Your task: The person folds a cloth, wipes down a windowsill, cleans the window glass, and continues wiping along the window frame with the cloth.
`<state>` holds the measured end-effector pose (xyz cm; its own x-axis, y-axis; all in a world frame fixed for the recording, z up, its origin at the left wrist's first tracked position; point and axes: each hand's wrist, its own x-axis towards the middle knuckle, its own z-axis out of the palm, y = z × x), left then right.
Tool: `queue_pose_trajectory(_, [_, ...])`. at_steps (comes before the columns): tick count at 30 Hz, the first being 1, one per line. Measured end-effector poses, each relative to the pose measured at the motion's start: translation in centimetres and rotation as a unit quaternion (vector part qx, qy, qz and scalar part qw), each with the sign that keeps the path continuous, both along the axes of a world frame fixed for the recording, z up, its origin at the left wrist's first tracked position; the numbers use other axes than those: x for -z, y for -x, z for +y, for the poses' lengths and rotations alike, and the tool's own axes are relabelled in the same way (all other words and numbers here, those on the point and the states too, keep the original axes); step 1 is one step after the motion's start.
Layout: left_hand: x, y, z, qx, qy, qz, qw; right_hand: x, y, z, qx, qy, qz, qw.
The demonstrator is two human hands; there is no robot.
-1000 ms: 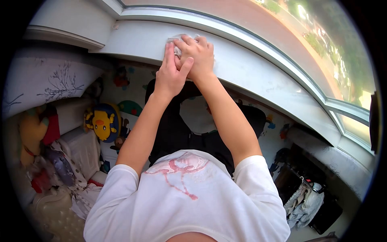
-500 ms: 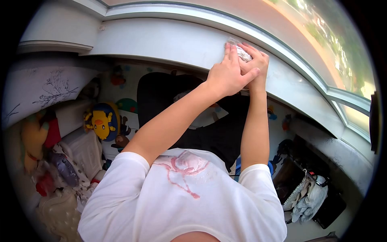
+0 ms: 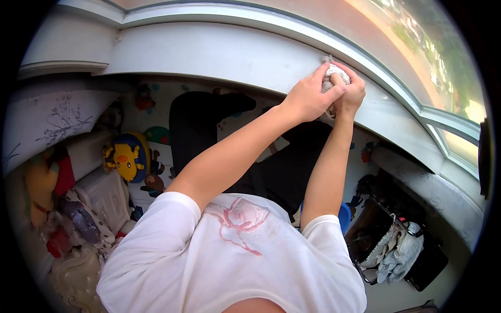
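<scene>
On the white windowsill [image 3: 209, 52], my two hands are close together around a crumpled whitish-grey cloth [image 3: 334, 69]. My left hand [image 3: 312, 97] comes in from the left, with its fingers curled against one side of the cloth and its thumb pointing toward the other hand. Wrapped over the right side is my right hand [image 3: 350, 94], its fingers bent into the bundle. Bits of the cloth stick out above the fingers and below, between the wrists; the rest is hidden in the grip.
Beyond the sill runs the window frame [image 3: 250, 11] with glass. Below left lie a yellow-and-blue duck toy [image 3: 126, 159], a pale plastic box [image 3: 104, 201] and bagged items. A blue basin [image 3: 344, 216] shows beside my right arm. Cloths [image 3: 402, 255] hang on a dark rack at lower right.
Both hands have shifted right along the sill with the cloth. The fingers, flatter and overlapping before, are now curled around it, and the cloth looks more bunched up.
</scene>
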<state>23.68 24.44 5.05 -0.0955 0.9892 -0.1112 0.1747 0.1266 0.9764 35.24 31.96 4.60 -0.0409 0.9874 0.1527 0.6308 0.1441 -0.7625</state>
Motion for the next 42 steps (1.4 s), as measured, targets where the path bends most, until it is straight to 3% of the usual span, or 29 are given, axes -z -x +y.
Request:
queue_pose_trajectory(1, [-0.4, 0.8, -0.3, -0.018, 0.051, -0.064, 0.996, 0.0, 0.9, 0.0, -0.008, 0.004, 0.017, 1.000])
queue_pose_trajectory(6, [0.4, 6.4, -1.8, -0.062, 0.006, -0.313, 0.948, -0.2, 7.4, -1.0, -0.074, 0.012, 0.132, 0.988])
queue_pose_trajectory(9, [-1.6, 10.5, -3.9, -0.074, 0.011, -0.324, 0.943, 0.4, 11.8, -2.1, -0.139, 0.027, 0.314, 0.939])
queue_pose_trajectory(12, [-2.7, 14.3, -6.4, -0.060, -0.014, -0.316, 0.947, -0.3, 15.0, -4.1, -0.181, 0.145, 0.561, 0.795])
queue_pose_trajectory(15, [-2.9, 14.5, -8.5, -0.115, -0.070, -0.236, 0.962, -1.3, 17.2, -7.1, -0.205, 0.144, 0.616, 0.747])
queue_pose_trajectory(17, [-2.3, 14.1, -9.3, -0.164, -0.126, -0.223, 0.953, -1.7, 18.2, -9.1, -0.223, 0.098, 0.597, 0.764])
queue_pose_trajectory(18, [-2.3, 14.0, -9.8, -0.167, -0.127, -0.260, 0.943, -1.8, 18.5, -9.9, -0.234, 0.049, 0.571, 0.786])
queue_pose_trajectory(24, [-1.7, 13.9, -12.7, -0.226, -0.072, -0.494, 0.836, -2.8, 16.2, -12.0, -0.350, 0.067, 0.484, 0.799])
queue_pose_trajectory(25, [-1.6, 13.8, -12.8, -0.257, -0.064, -0.526, 0.808, -3.2, 15.7, -12.4, -0.358, 0.070, 0.439, 0.821])
queue_pose_trajectory(27, [-1.0, 13.9, -13.4, -0.192, -0.116, -0.619, 0.753, -4.8, 14.1, -13.9, -0.304, -0.065, 0.199, 0.929])
queue_pose_trajectory(28, [-0.6, 14.1, -13.7, -0.158, -0.140, -0.661, 0.720, -5.3, 13.5, -14.3, -0.265, -0.132, 0.071, 0.953])
queue_pose_trajectory(29, [-0.3, 14.2, -13.9, -0.134, -0.155, -0.662, 0.721, -4.6, 13.0, -14.6, -0.256, -0.108, 0.057, 0.959])
queue_pose_trajectory(32, [0.4, 13.9, -14.2, -0.044, -0.138, -0.679, 0.720, -2.5, 13.1, -15.2, -0.240, 0.138, 0.358, 0.892])
queue_pose_trajectory(33, [1.1, 13.2, -14.3, -0.039, -0.128, -0.700, 0.702, -0.9, 13.4, -15.5, -0.256, 0.159, 0.410, 0.861])
queue_pose_trajectory(36, [4.3, 13.0, -14.8, -0.021, -0.087, -0.662, 0.744, -2.6, 12.1, -16.1, -0.210, 0.252, 0.587, 0.740])
queue_pose_trajectory(37, [3.7, 12.6, -14.6, -0.047, -0.064, -0.595, 0.800, -2.5, 11.6, -16.1, -0.197, 0.236, 0.626, 0.717])
queue_pose_trajectory(39, [2.2, 11.7, -14.5, -0.098, -0.016, -0.448, 0.889, -2.1, 10.0, -16.0, -0.186, 0.260, 0.644, 0.695])
queue_pose_trajectory(41, [-0.6, 10.2, -12.9, -0.095, -0.045, -0.194, 0.975, -2.2, 8.3, -15.6, -0.154, 0.290, 0.686, 0.649])
queue_pose_trajectory(42, [-1.6, 9.7, -12.1, -0.091, -0.059, -0.060, 0.992, -2.0, 7.4, -15.3, -0.132, 0.284, 0.698, 0.644])
